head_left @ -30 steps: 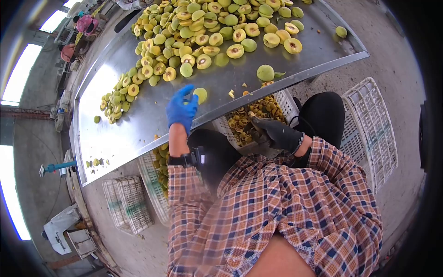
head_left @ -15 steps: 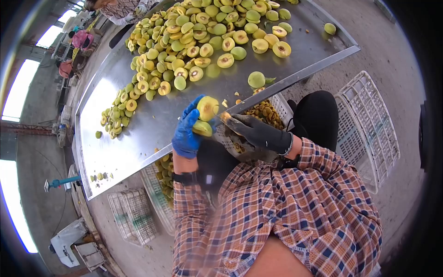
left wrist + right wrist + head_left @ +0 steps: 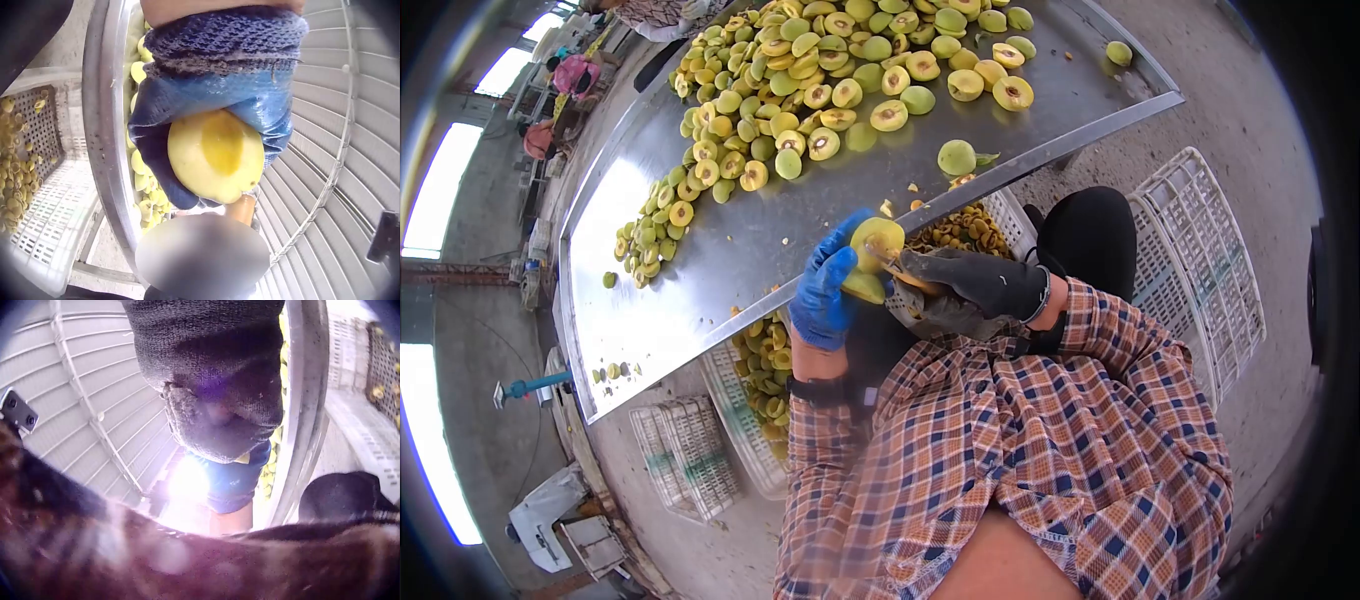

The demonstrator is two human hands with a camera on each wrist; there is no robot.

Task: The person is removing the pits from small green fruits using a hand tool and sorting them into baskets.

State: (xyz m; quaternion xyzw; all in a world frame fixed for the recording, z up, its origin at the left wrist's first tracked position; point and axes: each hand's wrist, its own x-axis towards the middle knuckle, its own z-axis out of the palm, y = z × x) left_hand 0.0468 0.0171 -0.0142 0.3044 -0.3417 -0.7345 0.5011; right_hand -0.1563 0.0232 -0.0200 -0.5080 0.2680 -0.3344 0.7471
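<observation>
Sheet-metal bench (image 3: 735, 262) with a raised lip, in a large work shed. Pale cut fruit half (image 3: 878, 240) in front of the person, about over the front lip (image 3: 1090, 138) as the head camera sees it; height above the metal hard to judge. Second fruit piece (image 3: 863, 288) just below it, same grip.

Left hand (image 3: 828, 290), blue glove: fingers curled round both pieces, little gap left. Right hand (image 3: 985, 283), dark glove: fingers closed, apparently on a slim brown tool (image 3: 913, 278) whose tip meets the cut face; grip itself mostly hidden, right wrist view showing only the back of the glove.

Step in hand, by my reading: working at the fruit's centre. Best done with the half braced in the palm, cut face toward the tool, short controlled strokes, left fingers behind the rim and out of the tip's path. Main risks: a slip into the glove, or the loose second piece sliding out.

Outward: a few scraps (image 3: 887, 208) by the lip, then a bare strip of metal before the fruit pile (image 3: 840, 85). One whole fruit (image 3: 957, 157) near the edge, right. Scrap crate (image 3: 1012, 222) under the lip, close below the right hand; knee (image 3: 1090, 240) beside it limits swing that way. More room leftward, along the bench.
</observation>
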